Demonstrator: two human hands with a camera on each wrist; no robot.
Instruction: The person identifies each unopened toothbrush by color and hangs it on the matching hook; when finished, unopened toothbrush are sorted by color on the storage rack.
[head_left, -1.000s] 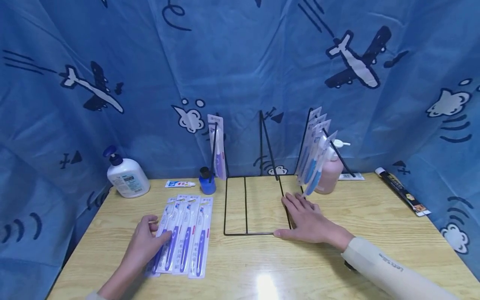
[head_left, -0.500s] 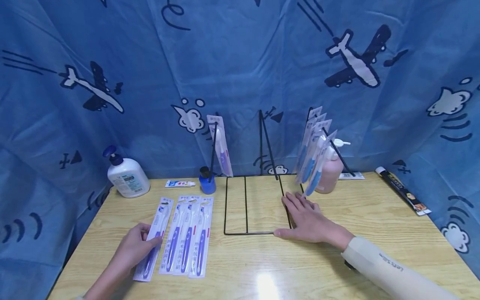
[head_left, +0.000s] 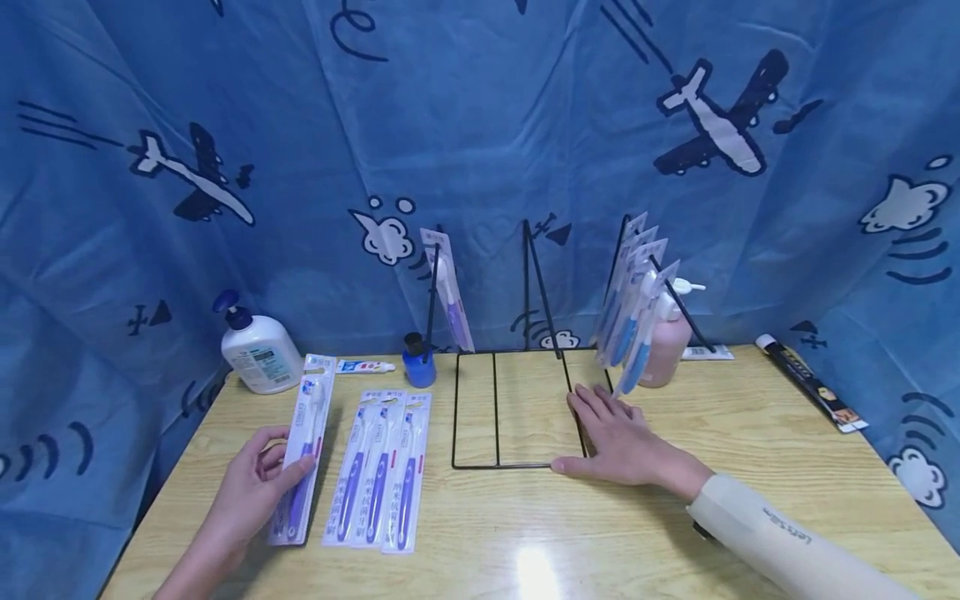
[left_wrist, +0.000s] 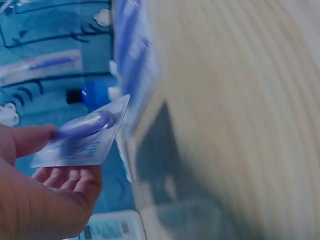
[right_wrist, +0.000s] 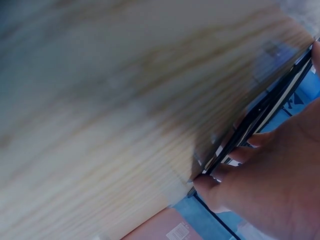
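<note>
My left hand [head_left: 243, 490] pinches a packaged purple toothbrush [head_left: 306, 429] between thumb and fingers. The pack [left_wrist: 82, 142] is raised and tilted over the table, its shadow falling below in the left wrist view. Three more purple toothbrush packs [head_left: 380, 475] lie side by side on the wood, to the right of it. My right hand [head_left: 617, 446] rests spread on the right side of a black wire rack [head_left: 496, 408], thumb at the front bar. One purple toothbrush pack [head_left: 454, 308] hangs on the rack's left hook; several blue toothbrush packs [head_left: 628, 329] hang on the right.
A white pump bottle [head_left: 262, 354] stands at the back left, near a small toothpaste tube [head_left: 365, 367] and a blue bottle [head_left: 419, 368]. Behind the right hook is a pink pump bottle [head_left: 666, 350]. A black box [head_left: 810, 383] lies far right. Blue curtain [head_left: 480, 125] backs the table.
My left hand has slid one purple toothbrush pack away leftward from the others, then lifted it. The pack on the left hook has swung. My right hand has stayed on the rack.
</note>
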